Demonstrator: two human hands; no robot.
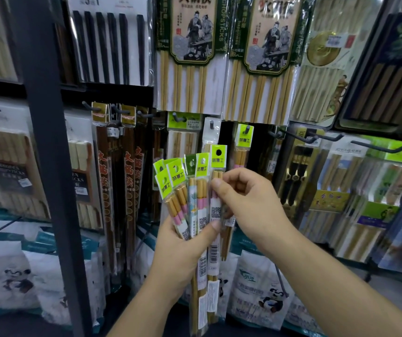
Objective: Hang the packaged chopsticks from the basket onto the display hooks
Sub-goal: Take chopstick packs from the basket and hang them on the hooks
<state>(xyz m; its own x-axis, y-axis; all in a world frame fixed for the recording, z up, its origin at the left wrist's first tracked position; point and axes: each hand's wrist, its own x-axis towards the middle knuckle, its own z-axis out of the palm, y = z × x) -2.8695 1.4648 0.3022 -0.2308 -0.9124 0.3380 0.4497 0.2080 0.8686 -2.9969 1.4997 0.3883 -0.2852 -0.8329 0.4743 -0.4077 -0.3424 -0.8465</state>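
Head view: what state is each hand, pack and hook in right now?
Left hand, gripping a fan of packs.
Right hand, pinching the rightmost pack.
Matching pack, hung on a hook.

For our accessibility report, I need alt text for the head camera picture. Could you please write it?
A person's left hand grips a fan of packaged chopsticks with lime-green header cards, while the right hand pinches the rightmost pack. Behind them, display hooks carry other chopstick packs, and a matching pack hangs just above.
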